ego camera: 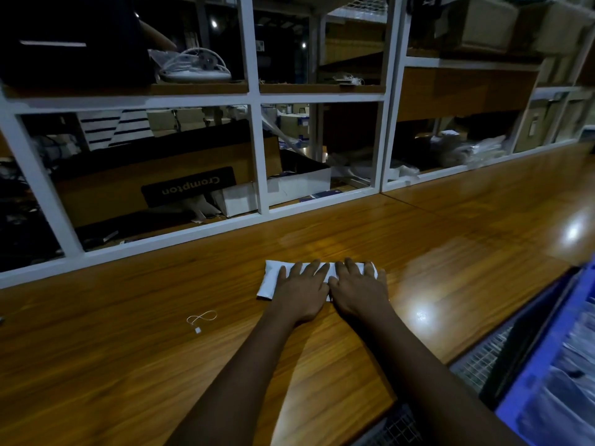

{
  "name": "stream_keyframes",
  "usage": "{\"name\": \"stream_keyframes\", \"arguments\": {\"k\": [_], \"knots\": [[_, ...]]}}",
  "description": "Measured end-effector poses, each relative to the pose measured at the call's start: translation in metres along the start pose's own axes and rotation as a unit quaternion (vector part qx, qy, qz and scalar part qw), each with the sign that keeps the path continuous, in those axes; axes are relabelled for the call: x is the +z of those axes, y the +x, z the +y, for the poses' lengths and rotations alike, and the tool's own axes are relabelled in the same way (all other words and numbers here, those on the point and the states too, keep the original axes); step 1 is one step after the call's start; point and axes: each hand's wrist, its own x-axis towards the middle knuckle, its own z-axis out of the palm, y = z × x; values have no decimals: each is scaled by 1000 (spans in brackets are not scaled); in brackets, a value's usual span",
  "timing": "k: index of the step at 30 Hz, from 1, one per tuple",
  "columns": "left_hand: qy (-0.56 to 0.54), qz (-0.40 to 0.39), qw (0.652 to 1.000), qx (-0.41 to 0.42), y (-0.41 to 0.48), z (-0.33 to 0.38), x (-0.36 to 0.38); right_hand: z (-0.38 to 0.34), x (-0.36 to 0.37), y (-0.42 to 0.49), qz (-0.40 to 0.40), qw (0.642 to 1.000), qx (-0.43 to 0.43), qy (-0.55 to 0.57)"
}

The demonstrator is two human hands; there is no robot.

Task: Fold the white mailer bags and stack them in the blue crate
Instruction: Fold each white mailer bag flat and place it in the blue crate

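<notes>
White mailer bag [269, 280] lies flat on the wooden table [128, 365], a little toward 6 o'clock from the middle of our view, and it is already folded down into a narrow strip. We have both hands on top of it. Our left hand [301, 292] and right hand [359, 291] sit side by side with fingers straight and spread, pressing down and gripping nothing.

We judge the folding of this bag nearly done, with the crease being flattened. It is not yet lifted or stacked.

The blue crate [528, 391] stands at about 4 o'clock from the bag, well apart and off the table's edge. It holds pale, blurred things that may be bags already stacked; we cannot tell.

The strip's long axis runs from 9 o'clock to 3 o'clock, roughly in line with the shelf front. Its left end is bare, and its right end peeks out past our right fingertips.
</notes>
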Motion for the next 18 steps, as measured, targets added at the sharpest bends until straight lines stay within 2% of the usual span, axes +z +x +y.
{"name": "stream_keyframes", "arguments": {"k": [3, 6, 12, 18], "knots": [[-8, 14, 1000, -2, 0, -3, 2, -1, 2, -4, 26, 1000, -2, -16], [-11, 19, 1000, -2, 3, -6, 2, -1, 0, -6, 14, 1000, 11, -11], [-66, -16, 996, -53, 0, -14, -5, -3, -8, -13, 5, 1000, 10, 8], [-75, -49, 992, -90, -7, -19, -8, -6, -14, -19, -7, 999, 21, 34]]}}
